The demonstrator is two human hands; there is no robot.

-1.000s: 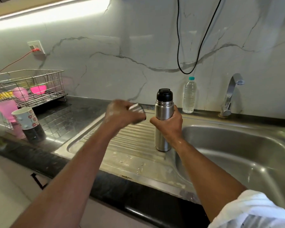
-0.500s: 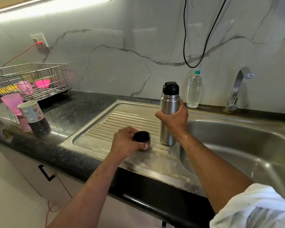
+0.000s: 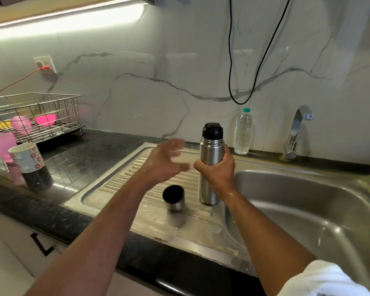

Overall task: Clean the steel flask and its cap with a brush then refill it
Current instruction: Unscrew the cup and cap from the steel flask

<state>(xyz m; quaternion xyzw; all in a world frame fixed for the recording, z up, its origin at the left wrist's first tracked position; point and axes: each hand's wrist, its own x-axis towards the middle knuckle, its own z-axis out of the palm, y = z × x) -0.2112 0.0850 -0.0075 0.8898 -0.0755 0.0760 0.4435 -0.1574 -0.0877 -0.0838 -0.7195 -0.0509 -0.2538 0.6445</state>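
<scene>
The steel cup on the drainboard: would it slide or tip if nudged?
The cup stands mouth up, squat and wide, so it probably resists tipping. The ribbed drainboard looks wet, so it may slide instead. Being small, hollow steel, it is likely light.

cap (image 3: 173, 197) blocking drainboard (image 3: 124, 178) beside flask (image 3: 210, 167), open room left

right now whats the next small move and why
Probably bring the left hand to the black stopper and twist it off. The right hand grips the flask upright on the drainboard, the cap lies set down beside it, and the left hand is free.
</scene>
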